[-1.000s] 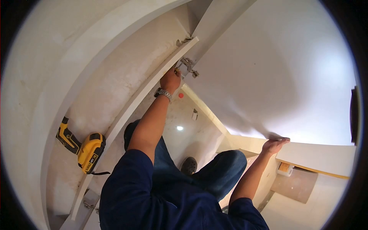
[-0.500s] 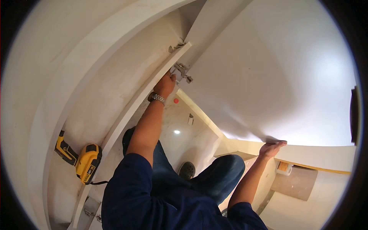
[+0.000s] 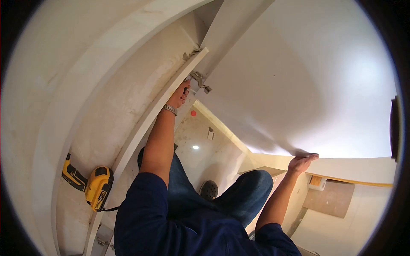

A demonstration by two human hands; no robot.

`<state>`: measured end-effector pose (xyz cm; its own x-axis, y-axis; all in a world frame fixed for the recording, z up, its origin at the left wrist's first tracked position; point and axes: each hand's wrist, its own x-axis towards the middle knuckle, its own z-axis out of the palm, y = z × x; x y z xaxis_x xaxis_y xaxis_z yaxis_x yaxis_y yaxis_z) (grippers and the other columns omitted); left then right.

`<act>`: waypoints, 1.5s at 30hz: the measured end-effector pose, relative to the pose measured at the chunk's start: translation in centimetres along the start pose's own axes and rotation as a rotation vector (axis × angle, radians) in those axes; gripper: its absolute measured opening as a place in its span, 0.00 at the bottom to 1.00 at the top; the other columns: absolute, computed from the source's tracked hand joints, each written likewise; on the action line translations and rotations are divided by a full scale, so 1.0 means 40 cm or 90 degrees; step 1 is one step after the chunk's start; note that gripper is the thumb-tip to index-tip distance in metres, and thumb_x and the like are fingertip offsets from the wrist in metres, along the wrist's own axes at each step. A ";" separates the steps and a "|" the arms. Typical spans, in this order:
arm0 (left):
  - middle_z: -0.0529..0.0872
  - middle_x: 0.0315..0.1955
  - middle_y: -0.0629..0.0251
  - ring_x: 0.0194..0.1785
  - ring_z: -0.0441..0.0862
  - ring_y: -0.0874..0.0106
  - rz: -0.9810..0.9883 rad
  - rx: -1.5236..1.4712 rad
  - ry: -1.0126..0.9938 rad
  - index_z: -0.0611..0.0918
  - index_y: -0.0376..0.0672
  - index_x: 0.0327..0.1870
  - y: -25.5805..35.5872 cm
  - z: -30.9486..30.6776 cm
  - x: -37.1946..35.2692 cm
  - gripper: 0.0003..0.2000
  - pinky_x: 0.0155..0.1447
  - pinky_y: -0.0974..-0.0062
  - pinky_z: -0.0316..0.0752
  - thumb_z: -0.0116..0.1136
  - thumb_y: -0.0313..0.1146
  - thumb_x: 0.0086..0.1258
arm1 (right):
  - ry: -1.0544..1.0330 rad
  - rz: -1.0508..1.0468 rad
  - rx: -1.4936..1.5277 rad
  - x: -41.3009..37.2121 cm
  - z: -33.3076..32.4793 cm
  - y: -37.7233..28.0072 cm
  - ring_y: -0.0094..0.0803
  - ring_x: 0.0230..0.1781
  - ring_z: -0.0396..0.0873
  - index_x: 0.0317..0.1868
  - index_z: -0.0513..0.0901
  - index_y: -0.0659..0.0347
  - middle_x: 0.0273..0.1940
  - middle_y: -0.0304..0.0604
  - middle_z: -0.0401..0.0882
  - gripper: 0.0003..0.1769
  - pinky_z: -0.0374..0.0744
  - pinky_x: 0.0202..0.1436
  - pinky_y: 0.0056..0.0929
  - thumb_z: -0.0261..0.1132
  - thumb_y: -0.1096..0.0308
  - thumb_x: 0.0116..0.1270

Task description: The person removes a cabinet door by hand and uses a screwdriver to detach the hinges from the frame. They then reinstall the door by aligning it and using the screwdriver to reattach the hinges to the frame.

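Note:
A large white panel (image 3: pixel 282 85) fills the upper right, joined by a metal hinge (image 3: pixel 200 82) to a white cabinet frame. Just left of the hinge, my left hand (image 3: pixel 181 94) has its fingers closed round a small dark object, too hidden to name. A watch is on that wrist. Against the panel's lower edge lies my right hand (image 3: pixel 303 163), fingers stretched out flat and not wrapped round it.
A yellow and black power tool (image 3: pixel 99 187) lies at the lower left beyond a long white board edge (image 3: pixel 143 121). My bent knees are below the panel. A white container (image 3: pixel 317 183) and a brown sheet (image 3: pixel 331 199) are at the lower right.
My left hand has turned and shifted slightly left and down, and a dark object now shows between its fingers. The right hand stays at the panel's edge. The view has shifted slightly.

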<state>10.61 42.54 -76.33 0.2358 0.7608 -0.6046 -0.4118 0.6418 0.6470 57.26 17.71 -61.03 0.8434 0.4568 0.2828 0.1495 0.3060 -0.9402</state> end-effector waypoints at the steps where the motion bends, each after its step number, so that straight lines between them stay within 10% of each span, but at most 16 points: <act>1: 0.68 0.16 0.79 0.15 0.58 0.85 -0.009 -0.015 -0.007 0.75 0.50 0.32 0.003 0.002 -0.004 0.14 0.17 0.83 0.52 0.62 0.49 0.65 | -0.008 0.007 -0.009 0.001 -0.002 -0.001 0.32 0.64 0.59 0.72 0.56 0.58 0.69 0.39 0.57 0.44 0.60 0.70 0.31 0.44 0.31 0.70; 7: 0.76 0.20 0.69 0.20 0.72 0.76 0.160 0.230 -0.004 0.77 0.47 0.29 -0.011 -0.033 0.026 0.12 0.20 0.75 0.65 0.64 0.43 0.64 | -0.077 0.006 -0.039 0.026 -0.044 0.013 0.31 0.65 0.59 0.73 0.56 0.56 0.69 0.39 0.56 0.43 0.60 0.69 0.30 0.44 0.32 0.71; 11: 0.84 0.30 0.54 0.35 0.83 0.57 0.667 0.658 0.368 0.80 0.39 0.32 -0.069 -0.009 0.045 0.14 0.38 0.62 0.76 0.63 0.42 0.63 | -0.035 0.015 -0.039 0.017 -0.030 0.009 0.32 0.68 0.56 0.74 0.53 0.59 0.72 0.40 0.53 0.44 0.58 0.72 0.31 0.43 0.33 0.71; 28: 0.85 0.28 0.58 0.34 0.82 0.64 0.348 0.418 0.233 0.84 0.34 0.39 -0.036 0.022 -0.006 0.23 0.43 0.67 0.75 0.60 0.51 0.66 | 0.003 -0.008 -0.081 0.004 -0.023 0.007 0.35 0.72 0.51 0.75 0.49 0.62 0.74 0.43 0.48 0.48 0.50 0.76 0.34 0.42 0.31 0.70; 35: 0.73 0.18 0.74 0.16 0.64 0.81 0.227 0.249 0.166 0.82 0.43 0.35 -0.033 0.016 -0.010 0.18 0.19 0.79 0.60 0.60 0.52 0.67 | -0.012 0.022 -0.059 0.003 -0.018 -0.002 0.36 0.72 0.52 0.75 0.47 0.62 0.75 0.45 0.47 0.49 0.51 0.76 0.33 0.42 0.30 0.70; 45: 0.71 0.16 0.77 0.12 0.58 0.83 0.067 0.010 0.044 0.76 0.49 0.27 -0.021 0.014 -0.020 0.15 0.16 0.83 0.53 0.61 0.49 0.67 | -0.010 0.009 -0.067 -0.012 -0.002 -0.014 0.36 0.77 0.42 0.76 0.44 0.63 0.77 0.45 0.39 0.50 0.44 0.78 0.35 0.41 0.31 0.70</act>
<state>11.25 41.42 -76.14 0.1302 0.8157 -0.5636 -0.4171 0.5607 0.7153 56.82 17.25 -60.63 0.8378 0.4734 0.2720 0.1921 0.2106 -0.9585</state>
